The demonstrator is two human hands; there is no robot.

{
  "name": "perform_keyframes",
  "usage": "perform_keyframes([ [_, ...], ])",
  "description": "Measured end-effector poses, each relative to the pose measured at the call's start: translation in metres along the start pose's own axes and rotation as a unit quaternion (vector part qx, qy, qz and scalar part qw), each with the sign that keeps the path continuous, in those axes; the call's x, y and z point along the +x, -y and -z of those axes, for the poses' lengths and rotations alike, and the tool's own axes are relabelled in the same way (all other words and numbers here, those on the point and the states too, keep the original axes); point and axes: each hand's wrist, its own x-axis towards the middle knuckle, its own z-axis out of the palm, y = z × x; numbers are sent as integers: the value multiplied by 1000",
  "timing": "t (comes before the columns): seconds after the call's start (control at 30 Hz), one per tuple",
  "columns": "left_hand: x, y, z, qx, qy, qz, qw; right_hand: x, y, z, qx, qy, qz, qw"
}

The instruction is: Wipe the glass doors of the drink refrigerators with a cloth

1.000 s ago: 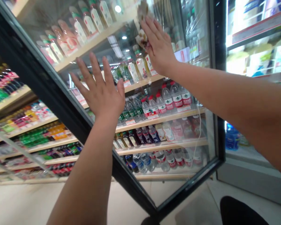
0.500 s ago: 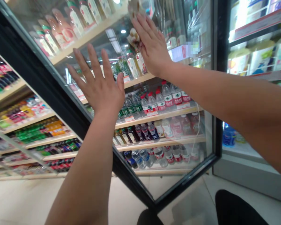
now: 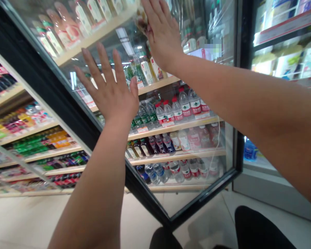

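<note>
I count one cloth (image 3: 141, 19), one glass door (image 3: 41, 76) and two hands. Left hand (image 3: 116, 95): wide open on the left part of the glass, five fingers spread and aimed up, holding nothing. Right hand (image 3: 163, 33): higher and to the right, fingers nearly straight over the cloth. Fingertips run off the top of my view, so I can't tell if it grips the cloth or just presses it. Cloth is high on the glass, at that hand's left side, bunched. Visible part runs roughly up-down; no clear pointing end.

Door's left edge slants up and left, right edge near vertical, long axis upright; bottom corner points down at me, just above one of two dark knees (image 3: 256, 228). Through the glass: at least five shelf boards (image 3: 155, 132), at least four red-capped bottles (image 3: 186, 103). Drinks shelves (image 3: 52, 154) on the left, one lit fridge (image 3: 287, 27) on the right.
</note>
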Motion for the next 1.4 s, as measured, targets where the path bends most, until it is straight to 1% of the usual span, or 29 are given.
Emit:
perform_keyframes([
  [0.1,-2,0,1,-9,1,-14,1000,-16,-2,-3,6,-27,62,998],
  [0.2,0,-1,2,-72,15,-2,997,-22,-7,-2,11,-11,105,994],
  [0.27,1,-1,2,-104,21,15,994,-17,-8,-1,13,-1,102,995],
  [0.33,1,-3,2,-101,17,26,994,-14,-4,-1,12,-5,77,997],
  [0.4,0,-4,4,-87,17,30,996,-21,0,-4,8,-19,52,998],
  [0.43,0,-5,5,-84,19,32,996,-29,1,-6,9,-29,57,998],
  [0.5,-2,-7,6,-89,26,39,995,-47,-2,-12,13,-49,88,995],
  [0.57,-3,-8,6,-94,26,43,994,-61,-11,-18,20,-52,140,989],
  [0.67,-3,-7,4,-84,24,32,996,-60,-32,-21,40,-44,211,976],
  [0.7,-2,-6,4,-77,27,28,996,-56,-39,-21,52,-44,221,973],
  [0.77,2,-2,3,-65,45,27,997,-50,-50,-22,79,-54,206,974],
  [0.87,11,6,4,-54,86,33,994,-57,-62,-24,104,-78,144,981],
  [0.93,14,9,5,-57,104,30,992,-66,-68,-26,107,-81,134,982],
  [0.97,14,10,5,-60,109,27,992,-68,-71,-27,109,-76,141,981],
  [1.0,14,10,5,-63,108,24,992,-68,-76,-27,111,-68,153,980],
  [1.07,13,9,6,-51,89,19,994,-60,-85,-28,114,-62,168,977],
  [1.13,12,9,6,-40,76,16,996,-49,-95,-28,114,-69,132,982],
  [1.2,12,10,8,-55,91,14,994,-45,-103,-28,109,-88,73,987],
  [1.27,14,11,8,-77,113,12,991,-52,-110,-30,101,-102,30,989],
  [1.3,14,11,8,-71,111,12,991,-59,-113,-30,97,-104,26,990],
  [1.4,11,6,5,-1,72,13,997,-75,-124,-29,90,-86,52,991],
])
